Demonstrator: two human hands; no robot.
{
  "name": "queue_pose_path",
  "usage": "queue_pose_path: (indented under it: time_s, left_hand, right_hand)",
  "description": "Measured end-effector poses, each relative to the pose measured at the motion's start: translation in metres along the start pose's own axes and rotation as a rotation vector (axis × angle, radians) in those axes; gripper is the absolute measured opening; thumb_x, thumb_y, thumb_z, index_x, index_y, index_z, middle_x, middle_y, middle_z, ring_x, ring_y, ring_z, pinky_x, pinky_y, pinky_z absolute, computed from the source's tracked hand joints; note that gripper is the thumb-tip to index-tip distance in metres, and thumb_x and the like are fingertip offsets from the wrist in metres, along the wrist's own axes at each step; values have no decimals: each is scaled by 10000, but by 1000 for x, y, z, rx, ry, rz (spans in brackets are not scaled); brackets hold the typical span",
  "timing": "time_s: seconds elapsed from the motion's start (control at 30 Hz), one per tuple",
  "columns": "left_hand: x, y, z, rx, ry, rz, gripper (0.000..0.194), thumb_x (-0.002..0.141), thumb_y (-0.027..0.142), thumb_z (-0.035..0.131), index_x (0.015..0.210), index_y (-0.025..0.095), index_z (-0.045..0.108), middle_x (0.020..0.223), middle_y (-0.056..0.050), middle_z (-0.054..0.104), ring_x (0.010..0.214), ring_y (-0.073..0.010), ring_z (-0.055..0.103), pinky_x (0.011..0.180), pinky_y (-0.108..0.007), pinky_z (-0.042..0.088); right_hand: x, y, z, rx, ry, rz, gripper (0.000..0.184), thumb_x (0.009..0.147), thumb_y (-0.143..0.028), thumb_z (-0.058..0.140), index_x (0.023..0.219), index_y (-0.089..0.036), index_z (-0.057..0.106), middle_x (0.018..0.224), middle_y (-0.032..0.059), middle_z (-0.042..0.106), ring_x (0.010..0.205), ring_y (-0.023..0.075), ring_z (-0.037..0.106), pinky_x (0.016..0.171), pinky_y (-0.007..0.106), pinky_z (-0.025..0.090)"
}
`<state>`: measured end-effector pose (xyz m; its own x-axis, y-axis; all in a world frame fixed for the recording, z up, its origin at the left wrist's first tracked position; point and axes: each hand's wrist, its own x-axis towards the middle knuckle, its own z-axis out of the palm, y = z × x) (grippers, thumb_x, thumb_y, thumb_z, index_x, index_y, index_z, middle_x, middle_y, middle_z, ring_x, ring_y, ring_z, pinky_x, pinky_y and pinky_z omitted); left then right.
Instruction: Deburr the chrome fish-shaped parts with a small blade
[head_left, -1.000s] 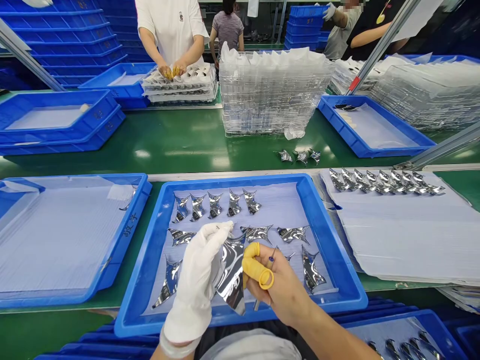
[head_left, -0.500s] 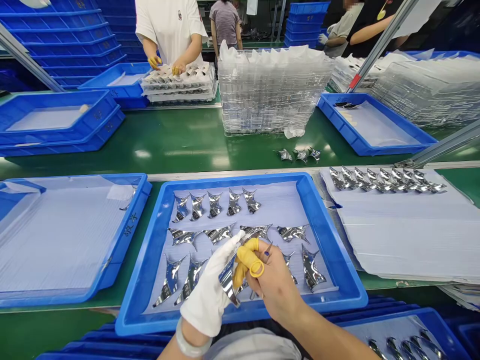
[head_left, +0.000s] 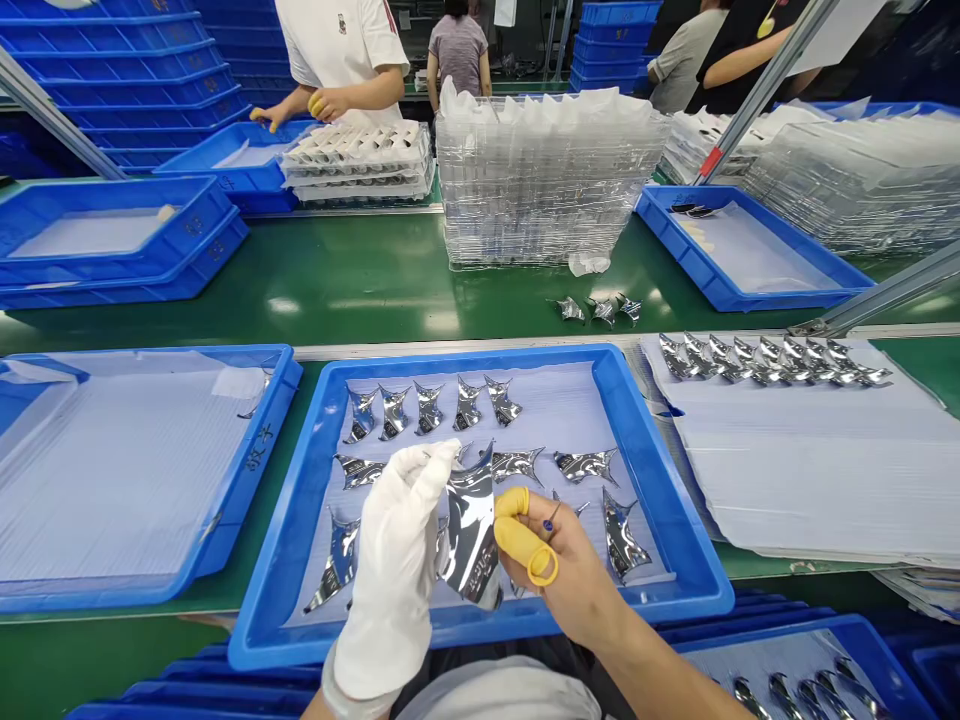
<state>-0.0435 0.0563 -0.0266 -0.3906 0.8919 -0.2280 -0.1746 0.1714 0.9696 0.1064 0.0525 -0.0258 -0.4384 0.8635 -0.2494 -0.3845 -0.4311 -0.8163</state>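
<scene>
A mirror-bright silver foil piece [head_left: 469, 530] stands upright over the blue tray, pinched between my two hands. My left hand [head_left: 394, 570] wears a white glove and grips the foil's left side. My right hand [head_left: 559, 565] is bare, with yellow finger cots, and holds the foil's right edge. A small metal tool with a yellow ring [head_left: 542, 567] sits in that hand, mostly hidden by the fingers. Below them, several star-shaped foil pieces [head_left: 427, 408] lie in rows on the white liner of the blue plastic tray [head_left: 480, 360]. My left hand hides part of the lower row.
A lined blue tray [head_left: 150, 480] lies left, and a white sheet with a row of foil pieces [head_left: 772, 360] lies right. Beyond, on the green bench [head_left: 337, 280], stand clear stacked trays [head_left: 547, 180]. A co-worker [head_left: 337, 60] reaches over a blue tray.
My hands have spread apart and raised the foil piece more upright, with the glove now covering lower-row pieces. The co-worker's hands have moved left, off the stacked trays.
</scene>
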Motion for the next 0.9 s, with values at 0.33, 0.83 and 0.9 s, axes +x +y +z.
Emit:
queue_pose_path:
  time_s: [0.33, 0.83, 0.9]
  left_hand:
    - [-8, -4, -16, 11, -160, 598, 190, 890, 233, 790, 1035, 355, 796, 939, 47, 794, 946, -188, 687, 1068, -432, 493]
    - [-12, -3, -19, 140, -34, 557, 234, 1013, 237, 617, 1087, 371, 794, 1065, 46, 816, 1097, -228, 708, 1196, -538, 383]
    - [-10, -5, -21, 179, -48, 545, 287, 1042, 223, 563, 1132, 386, 782, 1144, 56, 808, 1196, -219, 679, 1209, -515, 374]
  right_hand:
    - [1, 6, -18, -311, -57, -158, 432, 956, -536, 670, 698, -208, 558, 586, -64, 377, 537, 102, 291, 504, 264, 244]
    - [-6, 14, -25, -1037, 35, -846, 221, 917, -38, 500, 896, -237, 592, 706, 8, 635, 614, 172, 551, 587, 288, 383]
    - [-6, 16, -26, -1119, 62, -910, 272, 871, 3, 506, 960, -233, 606, 753, 27, 683, 662, 190, 610, 603, 291, 406]
